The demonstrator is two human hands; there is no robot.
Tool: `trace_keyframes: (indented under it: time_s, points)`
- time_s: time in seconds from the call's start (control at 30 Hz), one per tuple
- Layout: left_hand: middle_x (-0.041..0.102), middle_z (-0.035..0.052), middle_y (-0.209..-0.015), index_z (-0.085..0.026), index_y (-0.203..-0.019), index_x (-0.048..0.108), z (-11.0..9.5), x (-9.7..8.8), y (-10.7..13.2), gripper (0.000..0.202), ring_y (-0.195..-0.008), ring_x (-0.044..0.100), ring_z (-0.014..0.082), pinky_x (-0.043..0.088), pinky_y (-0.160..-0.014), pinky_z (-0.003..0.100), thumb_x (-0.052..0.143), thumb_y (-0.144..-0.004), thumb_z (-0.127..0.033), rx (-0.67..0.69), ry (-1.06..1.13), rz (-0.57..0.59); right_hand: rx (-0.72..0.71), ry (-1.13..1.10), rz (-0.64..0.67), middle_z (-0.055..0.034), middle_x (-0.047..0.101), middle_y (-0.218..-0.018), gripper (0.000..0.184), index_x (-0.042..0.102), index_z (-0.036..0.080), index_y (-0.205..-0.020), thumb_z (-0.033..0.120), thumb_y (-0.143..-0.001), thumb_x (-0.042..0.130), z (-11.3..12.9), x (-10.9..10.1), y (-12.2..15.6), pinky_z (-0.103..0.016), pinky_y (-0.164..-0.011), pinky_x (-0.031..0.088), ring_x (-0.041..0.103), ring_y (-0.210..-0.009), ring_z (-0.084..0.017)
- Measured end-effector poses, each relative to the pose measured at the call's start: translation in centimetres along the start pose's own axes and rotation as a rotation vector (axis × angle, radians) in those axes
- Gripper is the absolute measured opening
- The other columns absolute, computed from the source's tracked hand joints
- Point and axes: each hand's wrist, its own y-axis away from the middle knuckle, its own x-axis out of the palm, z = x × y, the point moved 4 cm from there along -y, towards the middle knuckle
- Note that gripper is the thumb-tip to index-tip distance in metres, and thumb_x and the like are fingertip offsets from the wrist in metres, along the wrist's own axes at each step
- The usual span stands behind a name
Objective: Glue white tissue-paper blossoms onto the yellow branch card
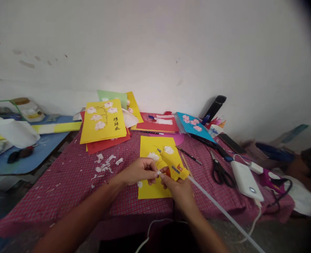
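Note:
Over a yellow sheet [150, 193], my left hand [142, 171] is closed, its thumb and fingers pinching a small white paper piece [159, 173]. My right hand [180, 189] is wrapped round a yellow glue gun [174, 167], whose nozzle points up and left; a long pale glue stick [224, 212] runs out of its back. The right thumb and fingertip also reach the white piece, so both hands meet there. White paper flowers [168, 150] and drawn stems lie on the sheet, partly hidden by the gun and my hands.
Torn white paper scraps [104, 167] lie left on the checked cloth [73, 189]. Finished flower cards [103, 121] are stacked behind. On the right are black scissors [221, 174], a white power bank [247, 181], cables and a blue card [194, 126]. A pen [189, 155] lies beside the sheet.

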Motion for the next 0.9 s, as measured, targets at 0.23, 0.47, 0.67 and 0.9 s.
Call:
trace_keyframes:
  time_s: [0.23, 0.47, 0.67, 0.9]
  points:
    - [0.064, 0.0005, -0.065, -0.013, -0.081, 0.058, 0.0, 0.3, 0.0, 0.029, -0.057, 0.062, 0.0100, 0.048, -0.056, 0.021, 0.077, -0.077, -0.035, 0.001, -0.004, 0.042, 0.031, 0.018, -0.034, 0.0012, 0.061, -0.060, 0.025, 0.062, 0.018, -0.082, 0.036, -0.070, 0.074, 0.2, 0.0, 0.0, -0.027, -0.049, 0.047, 0.055, -0.049, -0.014]
    - [0.068, 0.0022, -0.078, -0.013, -0.096, 0.058, 0.4, 0.3, -0.3, 0.039, -0.061, 0.063, 0.0110, 0.051, -0.060, 0.025, 0.082, -0.070, -0.029, -0.008, 0.075, 0.081, -0.046, 0.015, -0.072, 0.0021, 0.061, -0.061, 0.020, 0.062, 0.018, -0.080, 0.034, -0.075, 0.071, 1.0, 0.1, 0.3, -0.026, -0.051, 0.046, 0.055, -0.051, -0.014]
    - [0.066, 0.0018, -0.069, -0.011, -0.086, 0.061, 0.6, 0.5, -0.4, 0.032, -0.058, 0.062, 0.0102, 0.049, -0.058, 0.023, 0.079, -0.075, -0.036, -0.024, 0.026, 0.008, -0.058, 0.092, -0.082, 0.0000, 0.063, -0.065, 0.018, 0.063, 0.019, -0.078, 0.035, -0.075, 0.071, 1.0, 0.3, 0.5, -0.028, -0.058, 0.049, 0.059, -0.057, -0.016]
    - [0.065, 0.0009, -0.066, -0.012, -0.084, 0.061, -0.1, -0.3, -0.5, 0.033, -0.054, 0.059, 0.0098, 0.047, -0.056, 0.023, 0.077, -0.075, -0.039, 0.006, -0.068, -0.060, -0.030, 0.185, -0.043, 0.0015, 0.059, -0.058, 0.032, 0.064, 0.018, -0.090, 0.048, -0.081, 0.065, 1.0, -1.4, 0.8, -0.027, -0.055, 0.046, 0.056, -0.055, -0.016]
